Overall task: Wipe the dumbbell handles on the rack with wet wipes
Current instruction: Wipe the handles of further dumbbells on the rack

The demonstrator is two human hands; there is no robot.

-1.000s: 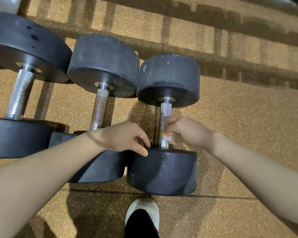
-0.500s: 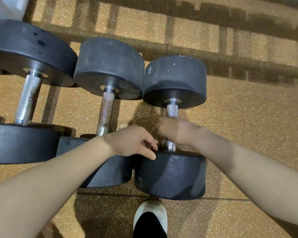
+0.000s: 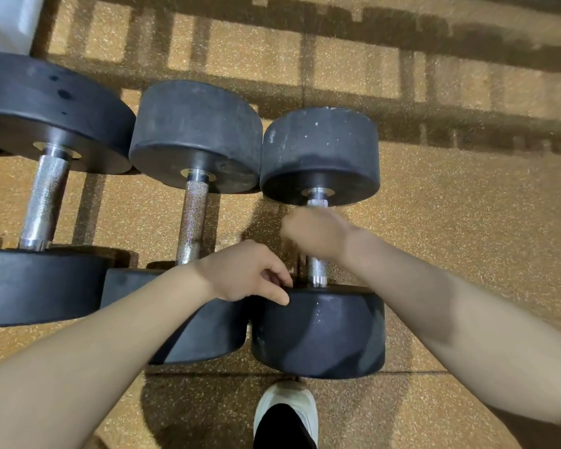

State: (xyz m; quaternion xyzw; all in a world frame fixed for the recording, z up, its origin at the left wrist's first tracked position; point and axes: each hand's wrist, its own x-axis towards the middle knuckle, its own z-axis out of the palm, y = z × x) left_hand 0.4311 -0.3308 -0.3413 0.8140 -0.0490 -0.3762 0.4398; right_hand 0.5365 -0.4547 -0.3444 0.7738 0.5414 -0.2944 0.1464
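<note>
The right hand (image 3: pixel 314 233) had moved up the handle (image 3: pixel 317 270) of the smallest dumbbell (image 3: pixel 318 241). A second before, it was low on the bar, close to the near weight (image 3: pixel 318 332), and a bit of white wipe showed under its fingers. Now it was high on the bar, toward 12 o'clock, almost at the far weight (image 3: pixel 319 150). The hand was blurry, so it was moving fast. Its fingers were curled round the bar, but the wipe could not be seen now. The low part of the bar was bare and shiny.

The left hand (image 3: pixel 246 273) had stayed put. Its thumb and fingertips rested on the top edge of the near weight, at about 9 o'clock from the bar, to keep the dumbbell from rolling.

So this handle was probably nearly wiped. Two bigger dumbbells (image 3: pixel 191 218) lay on the floor at 9 o'clock, and their handles may have been next.
</note>
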